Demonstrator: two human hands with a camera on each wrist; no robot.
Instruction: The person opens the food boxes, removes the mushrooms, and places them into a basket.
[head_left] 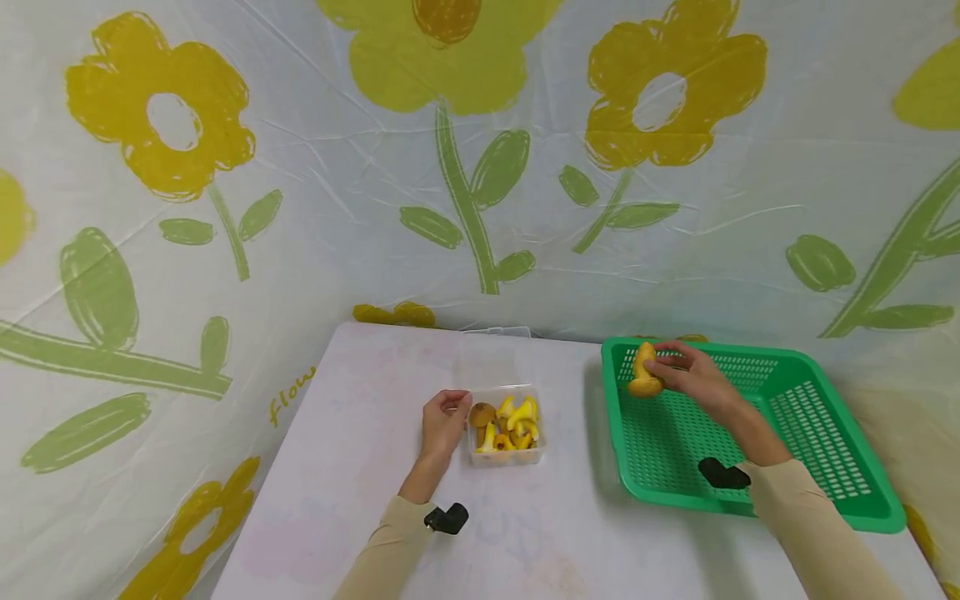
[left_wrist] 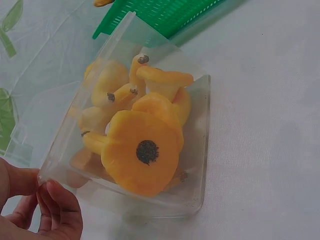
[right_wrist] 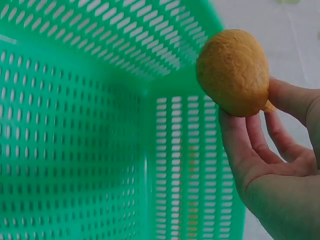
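My left hand (head_left: 442, 427) pinches the near corner of a clear plastic box (left_wrist: 204, 150) between thumb and fingers. Inside lie several yellow mushrooms (head_left: 522, 410) and a brown-capped mushroom (head_left: 482, 414). A big yellow mushroom with a dark spot on its cap (left_wrist: 120, 170) faces the left wrist view. Over the left end of a green plastic basket (head_left: 617, 450), my right hand (head_left: 701, 385) grips a yellow-brown mushroom (head_left: 645, 372), stem up and cap down. The right wrist view shows the rounded cap (right_wrist: 232, 72), with the fingers and thumb around the stem behind it.
The box's clear lid (head_left: 495, 358) lies folded back behind it. Both box and basket stand on a white-covered table (head_left: 360, 467), the basket at the right end. A flower-print cloth (head_left: 315, 200) hangs close behind the table. Black wrist cameras sit on both sleeves.
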